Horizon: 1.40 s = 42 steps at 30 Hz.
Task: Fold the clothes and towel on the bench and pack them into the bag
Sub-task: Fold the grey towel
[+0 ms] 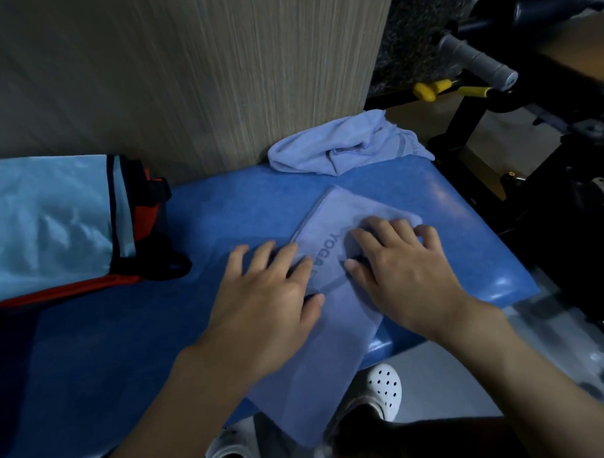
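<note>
A lavender towel (332, 347) printed with "YOGA" lies flat across the blue padded bench (224, 211), its near end hanging over the front edge. My left hand (265, 298) lies flat with spread fingers on the towel's left edge and the bench. My right hand (404, 269) presses flat on the towel's far right part. A crumpled light-blue garment (345, 145) lies at the back of the bench against the wall. The light-blue bag (43, 220) with red and black trim lies at the left end.
A wood-grain wall panel (186, 78) rises behind the bench. Black gym equipment with a grey handle (476, 60) and yellow grips (429, 89) stands to the right. My white perforated shoes (385, 387) show on the floor below the bench's front edge.
</note>
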Each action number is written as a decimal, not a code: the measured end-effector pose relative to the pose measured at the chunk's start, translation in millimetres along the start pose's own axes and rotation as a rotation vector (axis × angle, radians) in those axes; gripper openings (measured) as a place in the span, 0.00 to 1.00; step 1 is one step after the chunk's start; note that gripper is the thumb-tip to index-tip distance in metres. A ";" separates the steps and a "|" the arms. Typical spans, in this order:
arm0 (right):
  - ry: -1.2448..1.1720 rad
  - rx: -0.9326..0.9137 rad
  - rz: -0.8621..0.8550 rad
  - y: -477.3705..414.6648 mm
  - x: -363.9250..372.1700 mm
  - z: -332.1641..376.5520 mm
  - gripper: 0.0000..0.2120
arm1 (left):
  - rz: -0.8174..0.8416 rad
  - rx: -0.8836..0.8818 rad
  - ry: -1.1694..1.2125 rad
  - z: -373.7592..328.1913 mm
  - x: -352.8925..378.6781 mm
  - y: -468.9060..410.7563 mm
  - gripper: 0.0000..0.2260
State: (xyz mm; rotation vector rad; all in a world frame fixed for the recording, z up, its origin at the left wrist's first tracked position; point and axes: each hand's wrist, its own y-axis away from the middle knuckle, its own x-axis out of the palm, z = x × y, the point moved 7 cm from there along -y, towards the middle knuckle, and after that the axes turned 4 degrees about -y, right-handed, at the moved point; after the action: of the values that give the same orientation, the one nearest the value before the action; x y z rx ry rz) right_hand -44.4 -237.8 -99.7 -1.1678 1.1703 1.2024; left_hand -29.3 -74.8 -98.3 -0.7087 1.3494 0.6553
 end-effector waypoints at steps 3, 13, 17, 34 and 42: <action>-0.163 -0.132 0.055 -7.8 4.2 16.9 0.24 | -0.065 -0.029 0.002 4.5 -12.3 2.4 0.17; -0.581 0.387 -0.097 -34.0 -0.4 -25.3 0.27 | -0.058 -0.483 0.380 73.1 26.3 -45.8 0.22; -0.685 0.465 -0.046 -46.2 7.4 -32.6 0.20 | -0.092 -0.554 0.602 76.8 28.8 -49.7 0.13; -1.085 0.362 -0.061 -49.6 1.3 -35.2 0.04 | -0.156 -0.587 0.968 81.3 31.5 -59.9 0.08; -1.242 0.396 -0.059 -47.9 1.4 -37.0 0.04 | -0.139 -0.646 1.261 84.7 25.1 -62.7 0.16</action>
State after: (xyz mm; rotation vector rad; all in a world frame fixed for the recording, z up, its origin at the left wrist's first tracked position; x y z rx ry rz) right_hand 2.8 -275.7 -102.0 -0.0314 0.3552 1.2359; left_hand 75.0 -48.4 -111.6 -1.9203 2.1972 0.5151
